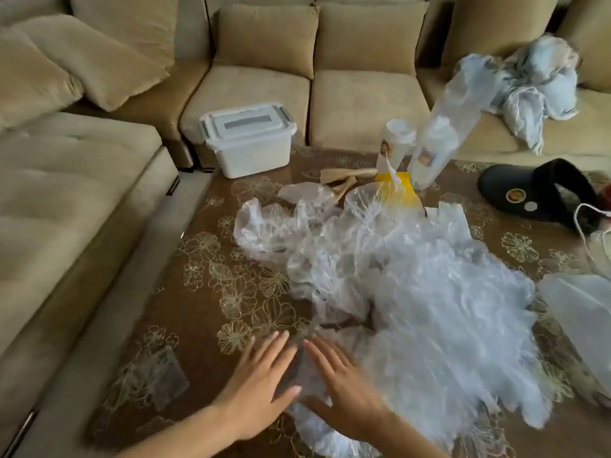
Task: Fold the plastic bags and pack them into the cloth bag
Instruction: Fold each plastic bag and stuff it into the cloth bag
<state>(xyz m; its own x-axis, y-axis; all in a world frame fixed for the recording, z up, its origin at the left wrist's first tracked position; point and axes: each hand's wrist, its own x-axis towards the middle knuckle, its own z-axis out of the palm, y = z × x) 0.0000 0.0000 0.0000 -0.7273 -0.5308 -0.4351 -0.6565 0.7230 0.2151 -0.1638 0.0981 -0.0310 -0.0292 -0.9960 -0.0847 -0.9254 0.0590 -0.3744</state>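
A big heap of crumpled clear plastic bags [413, 279] covers the middle and right of the brown floral table [205, 292]. Both my hands lie flat, fingers straight, on one clear bag [299, 365] at the near edge of the heap. My left hand [261, 385] presses its left part, my right hand [344, 388] its right part, fingertips nearly meeting. A small folded clear bag [162, 375] rests on the table left of my hands. A yellow item [398, 188] shows behind the heap; I cannot tell whether it is the cloth bag.
A lidded white plastic box [248, 138] stands at the table's far left corner. Two tall clear bottles [433, 143] rise behind the heap. A black cap [542, 193] and white cord lie at right. Beige sofas surround the table; pale cloth [529, 87] is bundled on the right sofa.
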